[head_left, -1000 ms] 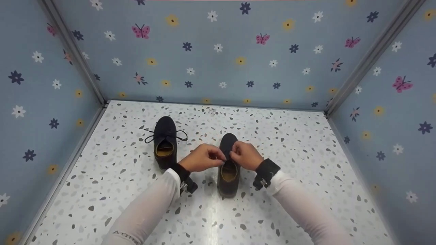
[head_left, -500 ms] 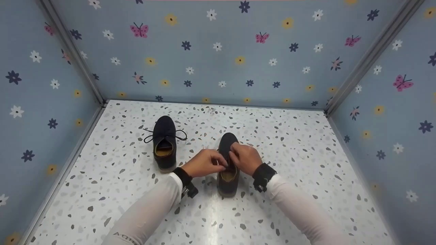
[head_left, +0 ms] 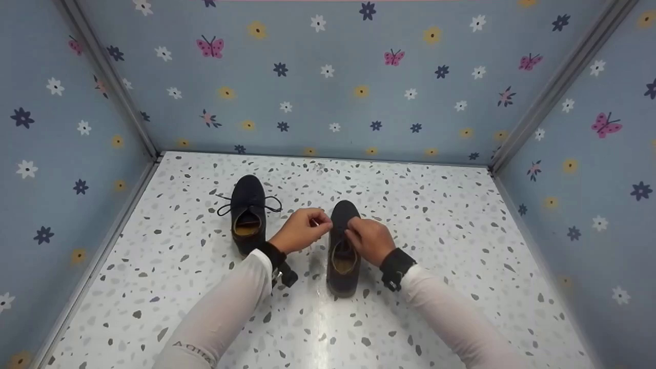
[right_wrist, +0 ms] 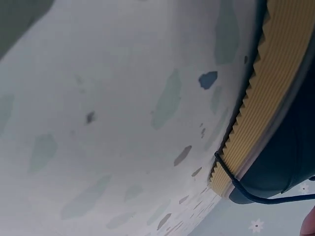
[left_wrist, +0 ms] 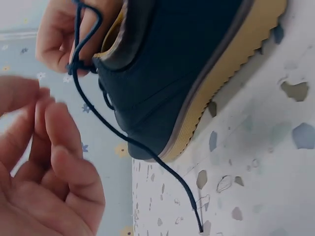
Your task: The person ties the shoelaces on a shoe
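A dark lace-up shoe (head_left: 344,283) with a yellowish ridged sole (left_wrist: 211,73) stands upright on the floor, toe pointing away. Over its lacing, my right hand (head_left: 373,240) pinches the dark shoelace (left_wrist: 110,124) near a knot and loop, seen in the left wrist view. One lace end hangs down across the shoe's side there. Just left of the shoe is my left hand (head_left: 302,229), its fingertips close together and loosely bent, with no lace visible in them. In the right wrist view, another lace end (right_wrist: 246,194) drapes over the sole; only a fingertip shows at the edge.
A matching shoe (head_left: 248,187) with its lace tied in a bow stands to the left, partly behind my left wrist. Speckled white floor (head_left: 435,215) surrounds both shoes. Flower-patterned blue panels (head_left: 328,92) enclose the back and both sides.
My left hand dipped toward the shoe opening, then moved up and left, off the lacing. The right hand shifted slightly down and stays on the lace. Both shoes keep their places.
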`<state>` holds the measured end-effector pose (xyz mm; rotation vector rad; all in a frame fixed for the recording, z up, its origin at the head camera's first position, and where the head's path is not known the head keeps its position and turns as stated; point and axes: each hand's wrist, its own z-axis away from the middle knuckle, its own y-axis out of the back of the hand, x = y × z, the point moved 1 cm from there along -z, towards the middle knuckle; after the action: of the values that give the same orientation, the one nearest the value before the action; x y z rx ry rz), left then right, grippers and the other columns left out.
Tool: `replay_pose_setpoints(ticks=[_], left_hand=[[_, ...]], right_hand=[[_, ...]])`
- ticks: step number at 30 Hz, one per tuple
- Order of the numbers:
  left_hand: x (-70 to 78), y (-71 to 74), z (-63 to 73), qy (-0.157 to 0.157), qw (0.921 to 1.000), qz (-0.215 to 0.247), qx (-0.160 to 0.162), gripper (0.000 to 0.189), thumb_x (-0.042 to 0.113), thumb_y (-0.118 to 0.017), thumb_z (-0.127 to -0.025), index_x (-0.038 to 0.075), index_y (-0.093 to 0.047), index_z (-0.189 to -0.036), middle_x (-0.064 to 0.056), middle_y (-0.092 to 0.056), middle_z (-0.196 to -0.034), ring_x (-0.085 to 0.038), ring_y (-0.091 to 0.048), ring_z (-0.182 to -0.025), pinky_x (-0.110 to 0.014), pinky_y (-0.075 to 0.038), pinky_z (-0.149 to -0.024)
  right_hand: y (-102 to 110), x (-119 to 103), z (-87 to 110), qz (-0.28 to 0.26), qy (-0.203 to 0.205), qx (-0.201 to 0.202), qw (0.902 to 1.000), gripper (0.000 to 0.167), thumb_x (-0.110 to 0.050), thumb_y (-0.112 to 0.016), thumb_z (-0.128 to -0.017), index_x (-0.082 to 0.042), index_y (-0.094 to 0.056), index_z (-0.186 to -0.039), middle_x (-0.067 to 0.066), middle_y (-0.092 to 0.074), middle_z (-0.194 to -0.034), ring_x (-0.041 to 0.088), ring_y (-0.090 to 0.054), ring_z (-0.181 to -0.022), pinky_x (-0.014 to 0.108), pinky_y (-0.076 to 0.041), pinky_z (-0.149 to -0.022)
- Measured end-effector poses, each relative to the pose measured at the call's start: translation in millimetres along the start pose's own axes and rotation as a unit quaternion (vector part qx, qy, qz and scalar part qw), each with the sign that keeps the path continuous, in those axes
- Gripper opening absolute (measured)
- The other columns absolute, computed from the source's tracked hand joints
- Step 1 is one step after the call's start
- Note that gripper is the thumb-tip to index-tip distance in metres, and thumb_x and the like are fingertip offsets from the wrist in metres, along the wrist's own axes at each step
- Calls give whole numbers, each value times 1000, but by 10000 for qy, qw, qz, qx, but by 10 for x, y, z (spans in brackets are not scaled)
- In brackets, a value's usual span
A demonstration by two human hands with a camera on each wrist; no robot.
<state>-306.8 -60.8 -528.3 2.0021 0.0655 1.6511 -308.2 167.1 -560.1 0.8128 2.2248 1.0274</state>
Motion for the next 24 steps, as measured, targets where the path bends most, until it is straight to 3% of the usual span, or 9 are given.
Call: replay_pose_setpoints(ticks=[3, 6, 14, 20, 24], left_hand=[[22, 11, -79, 299, 9995, 100, 30, 12, 20, -69, -99, 9, -75, -101, -6, -71, -96, -8, -61, -66, -25, -53, -60], [59, 8, -164, 534, 9983, 12, -234, 13, 22, -69, -100, 10, -73, -103, -3, -69, -97, -9, -60, -68, -24, -52, -55], [137, -39, -322, 507, 9899, -591, -1182, 18, 24, -66, -102, 9, -74, -100, 3, -64, -84, -9, -57, -68, -24, -47, -60], [162, -54, -365, 639, 9819, -800, -1591, 20, 22, -62, -101, 6, -73, -95, 4, -59, -73, -8, -53, -59, -23, -44, -54], [167, -65, -379, 483, 9762, -1142, -1776, 25, 22, -58, -101, 6, -72, -89, 7, -55, -70, -9, -51, -61, -24, -41, -57]], right_hand=[[-2, 6, 1, -12, -11, 19, 10000, 16, -18, -76, -94, -13, -61, -90, 3, -68, -75, 20, -63, -65, 37, -53, -60], [-1, 6, -2, -54, -61, 15, 10000, 16, -19, -76, -94, -12, -61, -91, 3, -68, -75, 21, -64, -66, 37, -53, -61], [-2, 3, -7, -57, 72, 81, 9999, 16, -19, -74, -96, -13, -61, -90, 2, -66, -74, 19, -62, -65, 36, -52, -60], [12, 6, -6, -47, 162, 153, 9997, 17, -19, -76, -94, -13, -61, -89, 2, -67, -74, 19, -63, -65, 35, -52, -61], [29, 8, -6, -62, 181, 105, 9998, 17, -19, -76, -93, -13, -61, -88, 2, -67, -75, 20, -63, -66, 36, -53, -62]])
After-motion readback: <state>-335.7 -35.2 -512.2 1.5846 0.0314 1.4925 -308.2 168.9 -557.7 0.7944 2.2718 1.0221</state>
